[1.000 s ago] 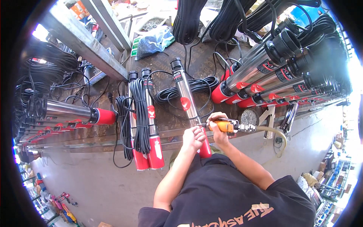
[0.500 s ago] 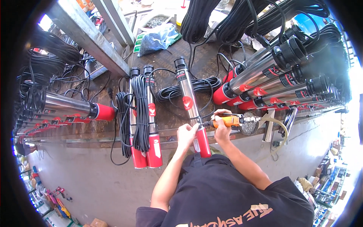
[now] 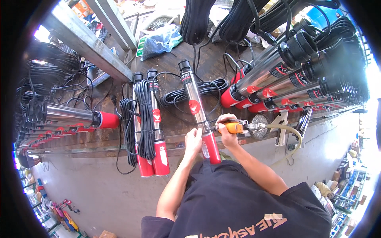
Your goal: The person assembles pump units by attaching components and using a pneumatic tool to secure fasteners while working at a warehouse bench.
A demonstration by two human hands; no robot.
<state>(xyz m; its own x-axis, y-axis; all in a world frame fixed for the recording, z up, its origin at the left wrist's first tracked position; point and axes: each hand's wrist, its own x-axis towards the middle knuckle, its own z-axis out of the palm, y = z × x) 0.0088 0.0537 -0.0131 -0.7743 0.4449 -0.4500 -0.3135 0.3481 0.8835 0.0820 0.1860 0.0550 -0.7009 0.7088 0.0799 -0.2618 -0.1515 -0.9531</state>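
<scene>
A slim submersible pump (image 3: pixel 195 95) with a steel body and red end lies in front of me, its red end (image 3: pixel 211 147) toward my body. My right hand (image 3: pixel 228 133) is wrapped round an orange air screwdriver (image 3: pixel 235 127). The tool's tip points left at the pump's side, near where steel meets red; its exact contact is hidden. On the other side, my left hand (image 3: pixel 193 142) has its fingers pinched together against the same joint. Whatever small thing they may hold is hidden. A pale air hose (image 3: pixel 295 134) runs from the tool's back.
Two pumps (image 3: pixel 160 158) with bundled black cables lie left of mine, overhanging the bench edge. Pump rows (image 3: pixel 274 81) fill the right, and another row (image 3: pixel 71 113) the far left. A metal post (image 3: pixel 89 45) stands behind. A round dish of small parts (image 3: pixel 260 126) sits behind the tool.
The bench and pumps appear slightly farther left in the view. My left fingers have shifted slightly at the joint. The screwdriver stays at the pump's side in my right hand.
</scene>
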